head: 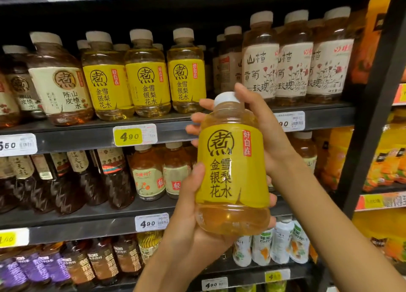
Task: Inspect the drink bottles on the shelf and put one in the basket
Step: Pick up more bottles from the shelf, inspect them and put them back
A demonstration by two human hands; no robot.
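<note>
Shelving fills our whole view, dark shelf boards (87,133) stacked one above another and packed with drink bottles, price tags clipped along their front lips. We hold one yellow-labelled bottle (230,173) upright in front of them, label facing us, clear of the shelves and just off the row of matching yellow bottles (146,78) that stands up and to the left of our fingers. Our left hand (186,215) cups the bottle's base and lower side from below, thumb pressed flat on the label's left edge and the other fingers curled round behind, their tips showing at the right of the base. Our right hand (261,133) wraps the shoulder and neck from behind, thumb rising beside the white cap (227,98), fingertips peeking out on the left of the bottle. We judge the inspecting is well in hand: a bottle is off the shelf and being read. Putting it in the basket is not yet done, and no basket shows anywhere in view. Beyond our fingers the shelf lips and bottle fronts stand close, and a dark upright post (369,125) rises to the right past our right forearm. Open room seems to lie toward us and downward, so we would draw the bottle back before lowering it.
</note>
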